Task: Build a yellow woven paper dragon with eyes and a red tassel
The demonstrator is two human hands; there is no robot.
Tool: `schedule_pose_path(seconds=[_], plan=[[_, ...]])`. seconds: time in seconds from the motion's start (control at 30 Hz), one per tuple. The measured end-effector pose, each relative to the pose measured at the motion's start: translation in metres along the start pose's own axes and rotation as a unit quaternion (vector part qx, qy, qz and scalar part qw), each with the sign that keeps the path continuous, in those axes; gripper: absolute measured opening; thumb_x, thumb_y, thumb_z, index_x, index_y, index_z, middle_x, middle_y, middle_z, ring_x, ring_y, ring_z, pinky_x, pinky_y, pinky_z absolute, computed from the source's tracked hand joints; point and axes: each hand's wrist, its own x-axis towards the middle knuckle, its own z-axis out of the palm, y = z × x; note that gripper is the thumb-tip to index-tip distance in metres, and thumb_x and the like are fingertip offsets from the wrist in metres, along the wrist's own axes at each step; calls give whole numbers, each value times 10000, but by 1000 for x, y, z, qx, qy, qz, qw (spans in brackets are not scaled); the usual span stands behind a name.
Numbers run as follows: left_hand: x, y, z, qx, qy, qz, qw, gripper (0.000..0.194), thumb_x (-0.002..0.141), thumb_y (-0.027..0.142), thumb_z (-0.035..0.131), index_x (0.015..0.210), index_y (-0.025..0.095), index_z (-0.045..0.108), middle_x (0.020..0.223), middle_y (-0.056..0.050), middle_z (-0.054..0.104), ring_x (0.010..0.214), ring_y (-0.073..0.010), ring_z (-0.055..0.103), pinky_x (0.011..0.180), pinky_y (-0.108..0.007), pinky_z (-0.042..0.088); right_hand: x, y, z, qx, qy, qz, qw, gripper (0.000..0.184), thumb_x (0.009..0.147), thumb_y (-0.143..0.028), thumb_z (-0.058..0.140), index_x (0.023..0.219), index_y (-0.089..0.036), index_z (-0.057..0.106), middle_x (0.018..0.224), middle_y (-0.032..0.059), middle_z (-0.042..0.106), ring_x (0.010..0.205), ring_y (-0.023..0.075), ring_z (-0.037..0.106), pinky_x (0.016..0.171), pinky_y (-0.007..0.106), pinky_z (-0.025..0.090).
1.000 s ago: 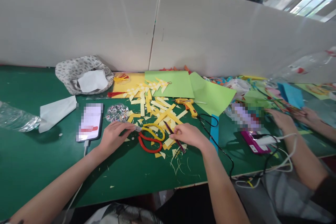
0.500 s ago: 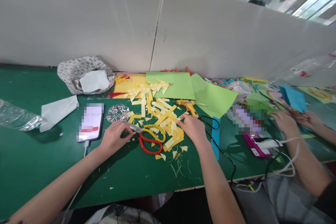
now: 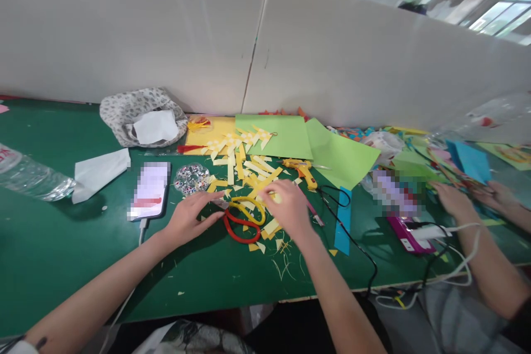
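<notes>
My left hand (image 3: 191, 214) lies on the green table (image 3: 62, 243), fingers stretched toward the blade tip of the scissors (image 3: 243, 221), which have one yellow and one red handle. My right hand (image 3: 287, 207) hovers palm down over the heap of yellow paper strips (image 3: 249, 170), just right of the scissor handles. Its fingers are curled down and blurred, so what they touch is unclear. A dark red pencil (image 3: 312, 211) lies on the table right beside that hand.
A phone (image 3: 150, 189) and a round dish of googly eyes (image 3: 191, 178) sit left of the strips. A yellow glue gun (image 3: 303, 169) with its black cord, green sheets (image 3: 340, 156) and a blue strip (image 3: 343, 222) lie to the right. Another person's hands (image 3: 453, 200) work at far right.
My right hand let go of the dark red pencil, reached toward the glue gun, then came back left over the strips. The pencil now lies on the table. My left hand barely moved.
</notes>
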Motion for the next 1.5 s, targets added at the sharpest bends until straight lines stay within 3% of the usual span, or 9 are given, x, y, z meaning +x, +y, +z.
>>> schedule_pose_path(seconds=[0.17, 0.43, 0.6, 0.77, 0.87, 0.97, 1.13, 1.3, 1.5], plan=[[1, 2, 1, -96, -6, -1, 995, 151, 838, 294, 602, 954, 216, 657, 892, -51, 718, 844, -195, 654, 757, -327, 524, -11, -34, 31, 66, -106, -136, 983, 204, 843, -350, 578, 724, -192, 628, 739, 17, 659, 758, 154, 565, 678, 278, 439], [2, 2, 7, -306, -13, -214, 927, 202, 802, 354, 624, 928, 195, 626, 866, -49, 718, 615, -158, 660, 567, -276, 540, 0, 15, 36, -103, 14, 53, 993, 372, 919, -400, 403, 1101, -141, 599, 1052, 126, 660, 1011, 234, 566, 862, 374, 442], [3, 7, 8, -343, -68, -262, 899, 286, 806, 403, 593, 1013, 210, 559, 828, -32, 708, 610, -174, 674, 540, -284, 542, 1, 23, 51, -129, 9, 54, 990, 275, 894, -266, 463, 1063, -131, 633, 888, 119, 696, 847, 225, 614, 832, 367, 446], [2, 7, 7, -357, -79, -267, 892, 325, 801, 402, 601, 1057, 211, 537, 871, -47, 717, 730, -206, 695, 627, -321, 563, 3, 15, 29, -121, 71, 52, 989, 298, 921, -196, 382, 1060, -163, 644, 893, 92, 709, 842, 191, 641, 982, 415, 369], [1, 4, 8, -365, -85, -261, 890, 294, 826, 423, 563, 1029, 211, 573, 916, -58, 715, 740, -208, 702, 644, -328, 568, -1, 6, 15, -89, 153, -8, 984, 260, 916, -203, 412, 1006, -211, 656, 969, 76, 707, 921, 193, 643, 1002, 443, 358], [0, 2, 9, -374, -91, -277, 880, 304, 835, 446, 540, 1009, 206, 608, 904, -62, 712, 741, -214, 704, 624, -320, 566, -12, -10, 21, -56, 190, -168, 966, 194, 887, -176, 486, 943, -239, 661, 956, 56, 705, 884, 178, 643, 896, 391, 438], [2, 3, 9, -408, -73, -322, 851, 324, 798, 477, 578, 941, 188, 608, 681, -8, 668, 653, -183, 676, 576, -282, 550, -29, -39, 52, -68, 59, -317, 944, 188, 880, -136, 480, 959, -198, 638, 885, 55, 676, 761, 159, 609, 659, 298, 465], [3, 2, 10, -427, -55, -353, 831, 372, 857, 526, 453, 932, 172, 541, 736, -18, 637, 670, -156, 654, 583, -276, 560, -28, -46, 58, -38, -46, -291, 955, 251, 889, -94, 389, 895, -165, 630, 857, 65, 659, 819, 164, 594, 732, 299, 481], [3, 1, 12, -441, -49, -347, 826, 370, 741, 457, 657, 957, 199, 504, 778, -11, 665, 635, -146, 634, 543, -252, 534, -15, -38, 27, 94, -114, -209, 967, 221, 836, -342, 556, 995, -203, 620, 1010, 63, 659, 954, 182, 588, 831, 322, 470]])
